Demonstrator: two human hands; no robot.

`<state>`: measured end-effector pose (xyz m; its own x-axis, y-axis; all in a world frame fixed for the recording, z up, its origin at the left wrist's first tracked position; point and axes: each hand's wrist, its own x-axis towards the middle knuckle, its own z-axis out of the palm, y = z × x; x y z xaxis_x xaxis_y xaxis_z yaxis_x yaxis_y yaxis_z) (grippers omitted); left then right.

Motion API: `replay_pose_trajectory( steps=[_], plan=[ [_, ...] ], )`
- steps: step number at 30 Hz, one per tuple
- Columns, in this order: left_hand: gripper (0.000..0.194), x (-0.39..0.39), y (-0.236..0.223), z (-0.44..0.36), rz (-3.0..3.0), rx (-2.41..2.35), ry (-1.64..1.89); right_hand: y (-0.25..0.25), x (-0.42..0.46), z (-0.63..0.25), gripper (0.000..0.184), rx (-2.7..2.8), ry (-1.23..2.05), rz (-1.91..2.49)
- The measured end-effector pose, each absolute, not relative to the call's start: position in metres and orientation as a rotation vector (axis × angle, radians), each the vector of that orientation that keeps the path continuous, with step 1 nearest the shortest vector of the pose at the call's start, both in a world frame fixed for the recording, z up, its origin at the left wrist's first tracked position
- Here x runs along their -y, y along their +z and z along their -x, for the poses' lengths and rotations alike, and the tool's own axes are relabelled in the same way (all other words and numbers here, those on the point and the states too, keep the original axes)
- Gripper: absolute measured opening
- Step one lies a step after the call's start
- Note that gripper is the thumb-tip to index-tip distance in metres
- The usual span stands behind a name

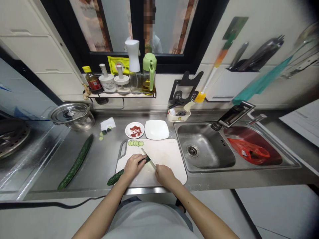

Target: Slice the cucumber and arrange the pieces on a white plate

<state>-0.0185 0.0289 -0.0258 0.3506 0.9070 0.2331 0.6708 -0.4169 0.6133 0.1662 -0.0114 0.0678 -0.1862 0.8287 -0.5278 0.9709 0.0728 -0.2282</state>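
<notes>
My left hand (134, 166) is closed over a dark green cucumber (115, 177) that lies slantwise across the white cutting board (171, 159). One end of it juts out past the board's left edge. In my right hand (164, 176) is the handle of a knife (149, 158), its blade at the cucumber's cut end, close to my left fingertips. Several round cucumber slices (136, 143) lie in a row near the board's top left. Beyond the board stand a white plate with chopped red bits (136, 130) and a white square plate (157, 129).
A whole cucumber (76, 162) lies on the steel counter at left, near cucumber scraps (104, 132) and a lidded pot (72, 116). A double sink (206, 146) with a red bag (249, 151) is at right. Bottles stand on a wall rack (124, 95).
</notes>
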Motion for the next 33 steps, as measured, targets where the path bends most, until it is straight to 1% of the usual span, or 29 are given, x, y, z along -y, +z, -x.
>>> replay_pose_trajectory(
  steps=[10, 17, 24, 33],
  plan=[
    [0.023, -0.029, -0.026, 0.018, -2.195, -1.385, 0.774, 0.073, 0.025, -0.173, 0.032, -2.062, -0.797, -1.809],
    [0.021, -0.030, -0.027, 0.019, -2.197, -1.387, 0.766, 0.071, 0.016, -0.169, 0.032, -2.062, -0.802, -1.786],
    [0.020, -0.030, -0.025, 0.018, -2.188, -1.391, 0.777, 0.062, 0.014, -0.169, 0.032, -2.088, -0.775, -1.779],
    [0.021, -0.028, -0.024, 0.018, -2.177, -1.395, 0.784, 0.037, 0.010, -0.163, 0.033, -2.162, -0.693, -1.834]
  ],
)
